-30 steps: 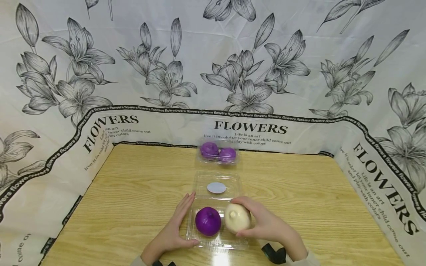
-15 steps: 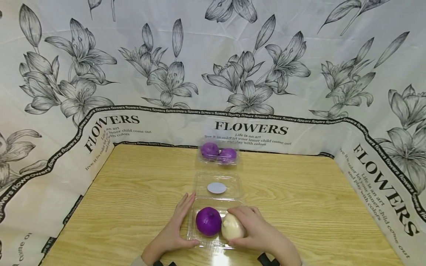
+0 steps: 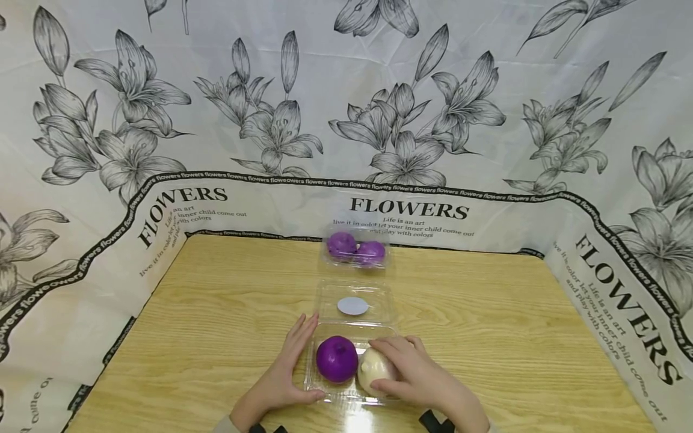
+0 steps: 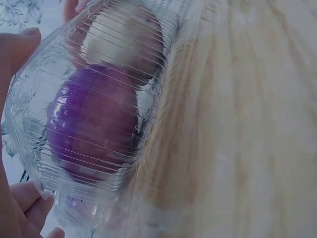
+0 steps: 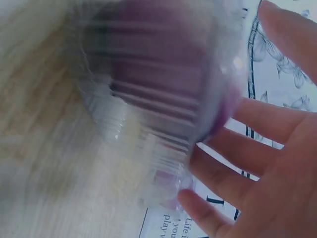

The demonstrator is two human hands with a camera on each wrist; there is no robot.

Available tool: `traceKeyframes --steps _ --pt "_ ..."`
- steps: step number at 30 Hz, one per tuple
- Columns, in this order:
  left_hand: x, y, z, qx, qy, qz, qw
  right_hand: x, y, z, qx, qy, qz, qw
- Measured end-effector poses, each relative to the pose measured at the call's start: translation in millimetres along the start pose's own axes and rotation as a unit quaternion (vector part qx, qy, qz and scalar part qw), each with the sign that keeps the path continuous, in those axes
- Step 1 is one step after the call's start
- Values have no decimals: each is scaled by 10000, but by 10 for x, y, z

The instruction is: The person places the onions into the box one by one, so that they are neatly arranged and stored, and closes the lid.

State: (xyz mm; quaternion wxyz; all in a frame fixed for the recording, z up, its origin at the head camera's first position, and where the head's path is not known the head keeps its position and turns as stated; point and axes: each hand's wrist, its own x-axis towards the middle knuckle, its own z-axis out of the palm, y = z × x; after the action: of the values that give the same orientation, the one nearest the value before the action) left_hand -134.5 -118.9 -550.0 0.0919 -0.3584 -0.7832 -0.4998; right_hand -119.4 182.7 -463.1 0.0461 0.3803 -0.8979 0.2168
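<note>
In the head view a purple onion (image 3: 337, 359) and a cream-coloured onion (image 3: 373, 370) sit side by side in a clear plastic clamshell container (image 3: 346, 399), its lid folded back. My left hand (image 3: 284, 373) rests along the container's left side, fingers straight, thumb by the near corner. My right hand (image 3: 419, 376) lies over the cream onion's right side, covering part of it; its thumb is in front of the onion. In the right wrist view its fingers (image 5: 270, 148) are spread and fairly straight at the container's rim. Ridged plastic blurs the contents in both wrist views.
Behind the open lid (image 3: 379, 307), which bears a white oval label (image 3: 352, 305), a second clear container (image 3: 354, 263) holds two purple round pieces near the table's back edge. Flower-printed cloth (image 3: 281, 207) surrounds the wooden table (image 3: 487, 313).
My right hand has moved left, bringing the cream onion up beside the purple one. The purple onion has shifted slightly left, and my right thumb has slid over the cream onion's front. The left hand stays put.
</note>
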Motion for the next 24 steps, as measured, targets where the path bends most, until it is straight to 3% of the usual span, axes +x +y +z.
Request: traceKeyframes --steps 7,15,19,24 --pt "-6 -15 0 -8 -7 9 10000 54 105 -127 992 229 209 9946" --pt "-3 -14 -2 -7 -35 -74 10000 126 253 -242 2056 1196 755 9684" --pt "0 -7 -2 -29 -32 -84 10000 158 316 -217 2877 1750 1007 9362" --pt "-2 6 -7 -52 -44 -122 9999 173 392 -87 3974 2179 1866 8717"
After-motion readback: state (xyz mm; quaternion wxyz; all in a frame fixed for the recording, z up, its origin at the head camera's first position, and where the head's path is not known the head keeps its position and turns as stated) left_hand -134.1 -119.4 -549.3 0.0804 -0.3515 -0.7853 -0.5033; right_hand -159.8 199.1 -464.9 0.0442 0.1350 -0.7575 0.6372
